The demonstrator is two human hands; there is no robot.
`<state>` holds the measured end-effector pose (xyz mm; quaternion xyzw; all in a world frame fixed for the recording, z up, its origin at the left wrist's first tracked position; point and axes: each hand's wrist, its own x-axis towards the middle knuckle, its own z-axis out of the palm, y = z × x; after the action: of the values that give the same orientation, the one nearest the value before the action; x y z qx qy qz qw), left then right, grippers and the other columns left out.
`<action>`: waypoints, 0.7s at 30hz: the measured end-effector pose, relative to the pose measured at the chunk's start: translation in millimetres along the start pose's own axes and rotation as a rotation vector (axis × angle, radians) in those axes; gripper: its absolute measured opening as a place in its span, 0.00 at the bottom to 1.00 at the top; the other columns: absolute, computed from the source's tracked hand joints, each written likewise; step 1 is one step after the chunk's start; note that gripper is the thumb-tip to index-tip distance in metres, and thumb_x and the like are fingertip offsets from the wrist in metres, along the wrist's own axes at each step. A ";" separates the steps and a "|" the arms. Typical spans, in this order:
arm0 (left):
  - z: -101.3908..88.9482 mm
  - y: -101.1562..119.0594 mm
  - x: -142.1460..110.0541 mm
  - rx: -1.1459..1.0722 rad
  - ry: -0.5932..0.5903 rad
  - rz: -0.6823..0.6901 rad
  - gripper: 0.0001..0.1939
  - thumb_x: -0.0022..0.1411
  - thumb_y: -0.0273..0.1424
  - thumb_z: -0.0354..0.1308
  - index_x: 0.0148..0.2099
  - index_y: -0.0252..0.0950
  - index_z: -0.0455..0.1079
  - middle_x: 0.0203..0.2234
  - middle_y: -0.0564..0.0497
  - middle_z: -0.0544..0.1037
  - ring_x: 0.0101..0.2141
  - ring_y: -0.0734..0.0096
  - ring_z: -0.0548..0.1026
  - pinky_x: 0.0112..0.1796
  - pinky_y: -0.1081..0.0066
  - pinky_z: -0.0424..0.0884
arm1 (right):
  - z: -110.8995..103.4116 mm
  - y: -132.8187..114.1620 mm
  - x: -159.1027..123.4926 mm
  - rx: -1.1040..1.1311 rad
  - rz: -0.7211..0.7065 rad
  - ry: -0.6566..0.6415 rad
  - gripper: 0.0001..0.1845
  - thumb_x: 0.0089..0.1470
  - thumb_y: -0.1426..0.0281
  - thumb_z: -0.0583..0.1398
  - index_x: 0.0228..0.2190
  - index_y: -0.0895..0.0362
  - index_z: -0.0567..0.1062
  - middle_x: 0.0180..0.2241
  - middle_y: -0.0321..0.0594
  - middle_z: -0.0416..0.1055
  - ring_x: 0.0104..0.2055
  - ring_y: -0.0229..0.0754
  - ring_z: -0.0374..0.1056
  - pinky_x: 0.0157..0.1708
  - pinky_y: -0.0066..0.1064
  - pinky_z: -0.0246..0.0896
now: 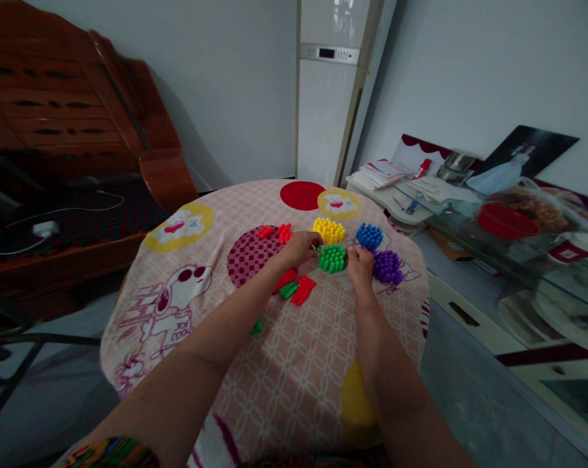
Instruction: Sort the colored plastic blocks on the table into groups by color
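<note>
A round cluster of upright green plastic pegs [332,259] stands on the cloth-covered table, between my two hands. My left hand [301,248] reaches to the cluster's left edge with its fingers curled and pinched together. On the right side, my right hand [360,263] has its fingers closed near the cluster's edge. Whatever either hand pinches is too small to make out. Similar clusters are close by: yellow pegs [329,230] behind, blue pegs [370,236] at the back right, and purple pegs [388,267] beside my right hand.
Loose red pieces [303,290] and green pieces [288,290] lie left of centre; more red pieces [284,233] lie beyond my left wrist. A patterned cloth [294,364] covers the table. A cluttered glass-topped cabinet [469,240] stands right, a wooden bench [54,117] left.
</note>
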<state>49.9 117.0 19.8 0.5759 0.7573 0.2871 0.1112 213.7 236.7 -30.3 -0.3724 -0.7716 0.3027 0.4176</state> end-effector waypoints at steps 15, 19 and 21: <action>-44.9 6.7 -60.1 0.092 -0.094 -0.035 0.11 0.54 0.23 0.60 0.40 0.33 0.78 0.31 0.49 0.81 0.33 0.70 0.77 0.36 0.73 0.69 | 0.9 1.7 0.3 -0.025 0.016 -0.001 0.18 0.54 0.63 0.53 0.15 0.55 0.65 0.16 0.34 0.61 0.25 0.39 0.55 0.28 0.32 0.48; -45.0 13.4 -89.8 0.233 -0.288 0.053 0.08 0.51 0.25 0.63 0.36 0.37 0.78 0.34 0.49 0.81 0.38 0.65 0.76 0.41 0.70 0.67 | 3.8 7.1 1.8 0.013 0.038 -0.002 0.19 0.55 0.62 0.52 0.19 0.57 0.73 0.19 0.38 0.67 0.27 0.42 0.61 0.30 0.31 0.53; -37.3 16.1 -97.4 0.280 -0.300 0.061 0.10 0.50 0.24 0.63 0.38 0.36 0.78 0.38 0.47 0.80 0.41 0.63 0.76 0.43 0.69 0.67 | 4.9 10.7 2.8 0.050 0.063 0.000 0.21 0.56 0.61 0.51 0.23 0.58 0.77 0.20 0.40 0.70 0.28 0.43 0.64 0.31 0.32 0.56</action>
<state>74.7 17.2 43.3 0.6446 0.7471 0.0932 0.1332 211.8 244.1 -39.7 -0.3859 -0.7516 0.3349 0.4171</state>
